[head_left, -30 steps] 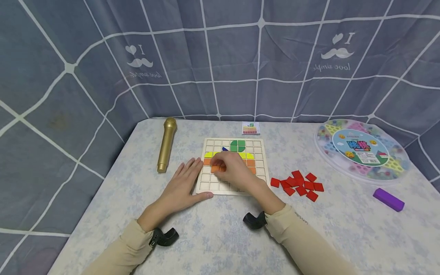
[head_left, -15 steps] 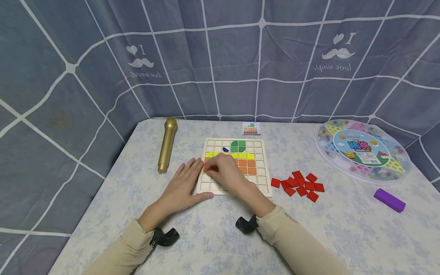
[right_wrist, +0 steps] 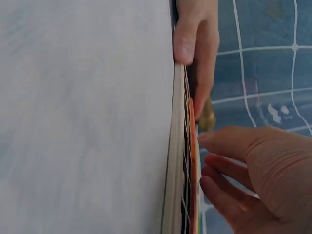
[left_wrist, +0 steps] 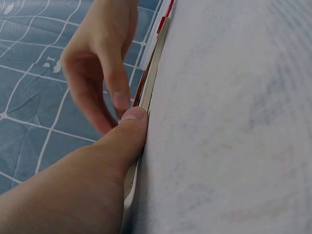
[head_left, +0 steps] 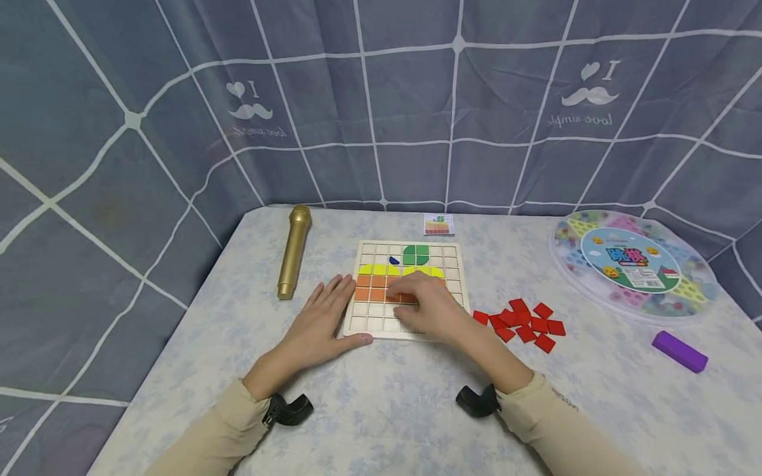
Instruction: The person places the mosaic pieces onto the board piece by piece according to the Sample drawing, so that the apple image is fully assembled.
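Fingers of the left hand (head_left: 315, 327) are laid straight against the board (head_left: 375, 324), mid-frame; those of the right hand (head_left: 434, 305) are held loosely bent over it, thumb apart, nothing gripped. Red tiles (head_left: 526, 333) are scattered right of centre; orange tiles (head_left: 362, 294) are set on board; card (head_left: 438, 228) placed upper centre.

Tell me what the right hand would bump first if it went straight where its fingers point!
Probably the orange squares on the board: the right hand points toward them, though I can't judge the gap.
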{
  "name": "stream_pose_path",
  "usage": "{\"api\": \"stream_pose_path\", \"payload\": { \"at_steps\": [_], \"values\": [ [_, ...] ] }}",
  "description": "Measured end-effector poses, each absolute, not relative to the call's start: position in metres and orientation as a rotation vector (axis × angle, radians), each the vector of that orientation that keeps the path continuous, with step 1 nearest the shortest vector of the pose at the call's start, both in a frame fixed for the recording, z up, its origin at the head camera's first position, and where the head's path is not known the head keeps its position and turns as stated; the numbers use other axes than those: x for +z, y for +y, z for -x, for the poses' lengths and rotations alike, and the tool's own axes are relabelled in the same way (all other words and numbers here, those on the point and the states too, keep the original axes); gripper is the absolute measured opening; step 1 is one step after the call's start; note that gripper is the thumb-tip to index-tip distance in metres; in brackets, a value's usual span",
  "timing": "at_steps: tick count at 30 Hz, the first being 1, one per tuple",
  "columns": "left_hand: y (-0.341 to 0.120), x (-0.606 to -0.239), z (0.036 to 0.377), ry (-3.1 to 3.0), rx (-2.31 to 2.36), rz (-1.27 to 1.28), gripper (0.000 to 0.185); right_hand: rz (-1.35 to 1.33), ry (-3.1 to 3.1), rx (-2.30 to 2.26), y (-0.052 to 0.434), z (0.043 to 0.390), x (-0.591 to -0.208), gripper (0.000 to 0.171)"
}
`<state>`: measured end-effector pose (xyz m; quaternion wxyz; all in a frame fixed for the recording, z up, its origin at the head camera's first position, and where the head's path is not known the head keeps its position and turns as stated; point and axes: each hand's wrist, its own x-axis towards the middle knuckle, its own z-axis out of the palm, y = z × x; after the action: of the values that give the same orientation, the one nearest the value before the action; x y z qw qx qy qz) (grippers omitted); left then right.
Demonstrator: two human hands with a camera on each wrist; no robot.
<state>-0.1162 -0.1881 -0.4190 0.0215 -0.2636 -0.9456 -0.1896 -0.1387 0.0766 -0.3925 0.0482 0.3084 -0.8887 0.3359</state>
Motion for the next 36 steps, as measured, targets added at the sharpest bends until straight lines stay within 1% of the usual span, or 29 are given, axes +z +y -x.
{"api": "stream_pose_path", "payload": {
  "at_steps": [3, 8, 11, 15, 17, 24, 29, 36],
  "values": [
    [-0.186, -0.42, 0.116, -2.933, -0.593, 0.813, 0.109, -0.904, -2.727, 1.02, 0.1, 0.136, -0.39, 0.028],
    [-0.186, -0.421, 0.117, -2.921, -0.581, 0.818, 0.109, -0.792, -2.759, 1.012, 0.135, 0.131, -0.387, 0.036],
    [-0.186, -0.421, 0.116, -2.916, -0.576, 0.827, 0.109, -0.705, -2.8, 1.032, 0.154, 0.123, -0.388, 0.042],
    [-0.187, -0.421, 0.115, -2.916, -0.588, 0.825, 0.11, -0.609, -2.851, 1.004, 0.176, 0.113, -0.391, 0.044],
    [-0.187, -0.422, 0.116, -2.914, -0.585, 0.823, 0.109, -0.581, -2.861, 0.972, 0.185, 0.109, -0.392, 0.044],
    [-0.186, -0.424, 0.116, -2.907, -0.586, 0.824, 0.109, -0.534, -2.889, 0.88, 0.206, 0.107, -0.388, 0.034],
    [-0.186, -0.422, 0.114, -2.905, -0.58, 0.815, 0.111, -0.555, -2.906, 0.888, 0.211, 0.11, -0.393, 0.027],
    [-0.186, -0.422, 0.115, -2.917, -0.567, 0.811, 0.112, -0.591, -2.881, 0.919, 0.21, 0.11, -0.398, 0.024]
  ]
}}
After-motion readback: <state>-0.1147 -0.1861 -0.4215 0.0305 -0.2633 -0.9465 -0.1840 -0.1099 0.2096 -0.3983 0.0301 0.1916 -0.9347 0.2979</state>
